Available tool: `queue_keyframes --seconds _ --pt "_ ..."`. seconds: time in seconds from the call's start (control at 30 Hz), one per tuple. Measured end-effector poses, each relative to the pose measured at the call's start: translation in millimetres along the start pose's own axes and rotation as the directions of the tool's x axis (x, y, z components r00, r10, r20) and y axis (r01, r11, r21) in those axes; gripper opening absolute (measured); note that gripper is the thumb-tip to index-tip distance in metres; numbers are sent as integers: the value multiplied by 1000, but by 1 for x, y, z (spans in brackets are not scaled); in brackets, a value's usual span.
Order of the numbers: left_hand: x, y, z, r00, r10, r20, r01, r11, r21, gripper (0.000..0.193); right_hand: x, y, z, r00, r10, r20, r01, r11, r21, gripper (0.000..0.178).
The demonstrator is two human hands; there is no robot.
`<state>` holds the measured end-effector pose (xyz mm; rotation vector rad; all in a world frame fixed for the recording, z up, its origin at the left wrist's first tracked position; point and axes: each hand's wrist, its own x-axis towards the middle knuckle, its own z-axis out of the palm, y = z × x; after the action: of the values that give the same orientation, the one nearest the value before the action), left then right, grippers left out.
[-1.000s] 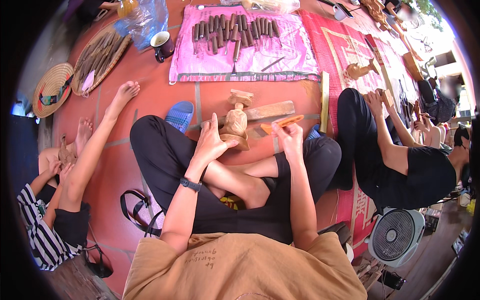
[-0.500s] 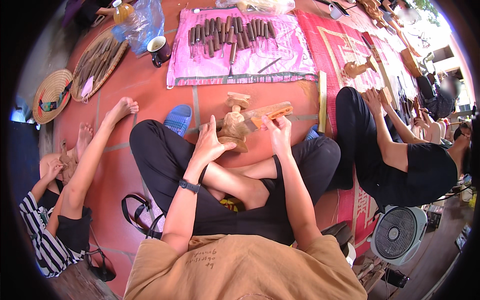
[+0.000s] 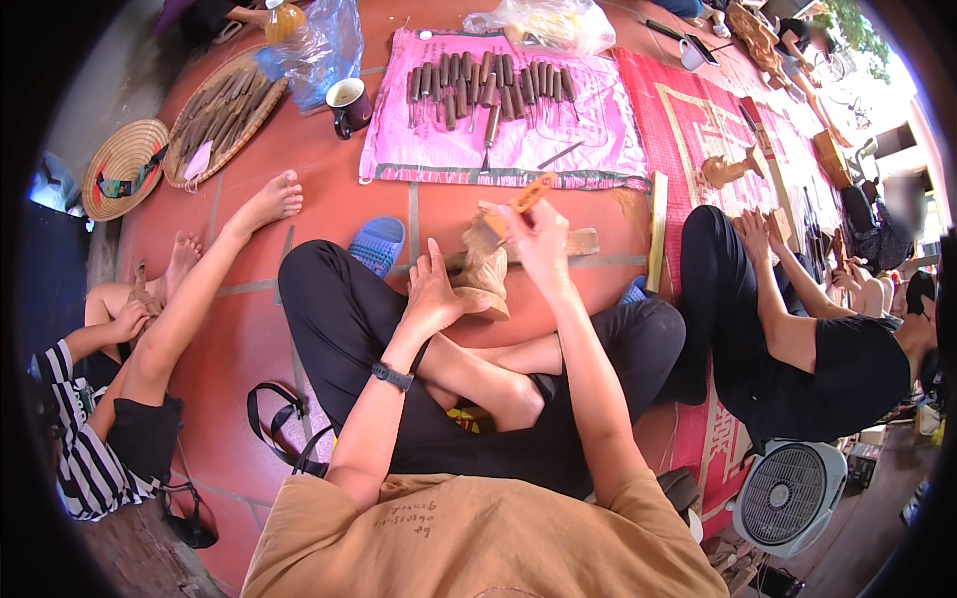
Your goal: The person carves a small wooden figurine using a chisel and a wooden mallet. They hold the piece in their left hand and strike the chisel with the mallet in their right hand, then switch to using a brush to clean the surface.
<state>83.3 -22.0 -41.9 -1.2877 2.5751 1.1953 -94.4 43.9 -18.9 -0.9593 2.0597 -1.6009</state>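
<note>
A carved wooden figure (image 3: 486, 273) on a rounded base stands tilted on the floor in front of my crossed legs. My left hand (image 3: 439, 296) is closed on its base, thumb on the near side. My right hand (image 3: 541, 242) grips a flat brush (image 3: 529, 195) by its orange handle. The brush's blurred tan end lies against the upper part of the figure and hides some of it. Behind the figure, a wooden bar (image 3: 581, 242) lies crosswise on the tiles.
Several wood-handled carving tools (image 3: 491, 126) lie on a pink sheet (image 3: 399, 149) ahead. A mug (image 3: 349, 108), a basket of tools (image 3: 179, 169) and a blue sandal (image 3: 377, 246) are to the left. People sit on both sides; a fan (image 3: 788, 496) stands at right.
My right hand has raised and turned the brush, bringing its end from the figure's right side onto the upper part. My left hand keeps hold of the figure, and the view has shifted slightly.
</note>
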Motion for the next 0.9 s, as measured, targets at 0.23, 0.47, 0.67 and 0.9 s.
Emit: queue_keyframes --seconds 0.23,0.47,0.67,0.9 --pt "-6 7 -4 1000 -6 -23 5 999 -38 146 18 -6 29 969 -25 246 118 920 -373 25" --pt "-5 3 -2 1000 10 -30 -12 999 -52 146 13 -40 33 925 45 376 60 963 -262 25" --pt "-6 0 2 998 33 -47 -35 999 -40 144 28 -5 18 959 -284 0 266 896 -356 20" --pt "-4 2 5 996 84 -14 -84 996 5 138 6 50 -24 999 -21 -43 19 999 -50 9"
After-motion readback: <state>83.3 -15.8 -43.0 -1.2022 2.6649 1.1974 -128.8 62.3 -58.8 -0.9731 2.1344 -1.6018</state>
